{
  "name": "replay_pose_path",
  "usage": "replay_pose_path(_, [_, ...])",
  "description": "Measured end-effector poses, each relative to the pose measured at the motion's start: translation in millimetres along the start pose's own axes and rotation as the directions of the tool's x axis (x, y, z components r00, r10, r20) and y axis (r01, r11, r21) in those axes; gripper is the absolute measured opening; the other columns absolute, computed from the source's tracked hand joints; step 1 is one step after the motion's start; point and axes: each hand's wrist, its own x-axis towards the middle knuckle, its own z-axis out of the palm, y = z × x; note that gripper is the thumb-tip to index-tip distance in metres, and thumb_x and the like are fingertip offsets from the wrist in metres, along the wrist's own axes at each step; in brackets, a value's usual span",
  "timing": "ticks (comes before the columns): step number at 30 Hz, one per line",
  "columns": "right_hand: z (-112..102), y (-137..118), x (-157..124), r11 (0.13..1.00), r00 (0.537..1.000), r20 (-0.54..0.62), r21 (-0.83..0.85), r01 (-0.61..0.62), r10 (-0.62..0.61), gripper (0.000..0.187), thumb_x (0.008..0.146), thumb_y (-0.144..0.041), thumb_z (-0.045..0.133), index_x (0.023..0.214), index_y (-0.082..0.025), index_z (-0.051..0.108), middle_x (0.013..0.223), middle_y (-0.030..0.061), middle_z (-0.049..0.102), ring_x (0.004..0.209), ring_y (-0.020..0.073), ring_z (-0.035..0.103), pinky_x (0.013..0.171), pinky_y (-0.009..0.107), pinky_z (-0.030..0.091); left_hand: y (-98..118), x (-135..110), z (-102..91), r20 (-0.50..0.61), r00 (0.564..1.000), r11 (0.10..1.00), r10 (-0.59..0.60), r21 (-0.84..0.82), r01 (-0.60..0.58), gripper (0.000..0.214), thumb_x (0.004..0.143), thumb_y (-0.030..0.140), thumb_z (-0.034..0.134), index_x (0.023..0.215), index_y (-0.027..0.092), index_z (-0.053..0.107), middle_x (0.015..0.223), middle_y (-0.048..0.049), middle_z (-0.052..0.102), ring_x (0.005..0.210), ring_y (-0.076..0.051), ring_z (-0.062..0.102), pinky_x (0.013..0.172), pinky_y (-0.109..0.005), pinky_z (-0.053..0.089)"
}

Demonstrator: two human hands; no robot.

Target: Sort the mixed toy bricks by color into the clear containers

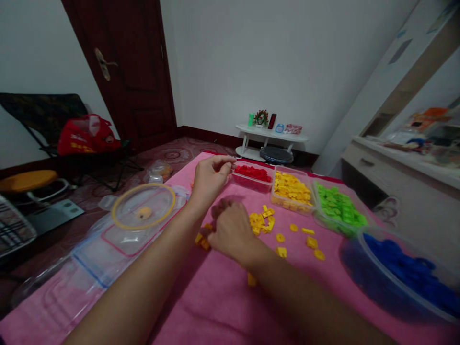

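Observation:
My left hand [212, 176] is at the left corner of a clear plastic box of red pieces [251, 181], thumb and forefinger pinched together at the rim. Whether they grip the rim or something small is unclear. Just below it, my right hand [232, 229] is over the pink cloth, its fingers blurred and curled downward. Beside those fingers is a cluster of yellow toy bricks [203, 239]. To the right of the hand lies a loose pile of yellow pieces [261, 220], with single yellow ones scattered nearby. One yellow brick [252, 279] shows beside my right forearm.
Boxes of yellow pieces [293, 189] and green pieces [339, 208] stand in a row to the right, then a round tub of blue pieces [406, 273]. Clear lids [143, 207] lie along the left of the pink-covered table [204, 306]. A white shelf [271, 133] stands beyond.

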Motion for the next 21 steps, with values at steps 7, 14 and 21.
replay_pose_path(7, [30.0, -9.0, -3.8, 0.973, 0.973, 0.025, -0.006, 0.231, -0.231, 0.027, 0.086, -0.033, 0.046, 0.101, -0.018, 0.062, 0.105, 0.0124, 0.061, 0.101, 0.0279, 0.05, 0.093, 0.049, 0.03, 0.9, -4.0, 2.1, 0.038, 0.999, 0.997, 0.016, 0.074, -0.019, 0.022, 0.077, 0.021, 0.055, 0.091, 0.013, 0.07, 0.082, -0.0065, 0.071, 0.078, -0.016, 0.066, 0.071, -0.024, 0.051])
replay_pose_path(14, [-13.2, 67.8, -32.2, 1.0, 0.981, 0.195, -0.019, -0.008, 0.012, 0.024, 0.084, -0.024, 0.049, 0.099, -0.016, 0.065, 0.102, 0.0128, 0.063, 0.099, 0.0235, 0.054, 0.09, 0.039, 0.033, -34.2, -21.2, 21.4, 0.362, 0.932, 0.902, -0.017, 0.407, -0.142, 0.025, 0.078, 0.019, 0.052, 0.093, 0.016, 0.071, 0.089, -0.0048, 0.072, 0.079, -0.016, 0.065, 0.071, -0.025, 0.05])
replay_pose_path(21, [-66.4, 110.3, -147.0, 0.965, 0.938, 0.236, 0.005, -0.261, 0.252, 0.022, 0.081, -0.025, 0.053, 0.099, -0.021, 0.063, 0.104, 0.0078, 0.062, 0.091, 0.0207, 0.059, 0.079, 0.032, 0.04, -40.4, -31.0, 28.5, 0.653, 0.751, 0.822, -0.101, 0.479, -0.307, 0.023, 0.076, 0.018, 0.052, 0.086, 0.015, 0.072, 0.085, -0.0046, 0.072, 0.072, -0.015, 0.062, 0.067, -0.023, 0.044])
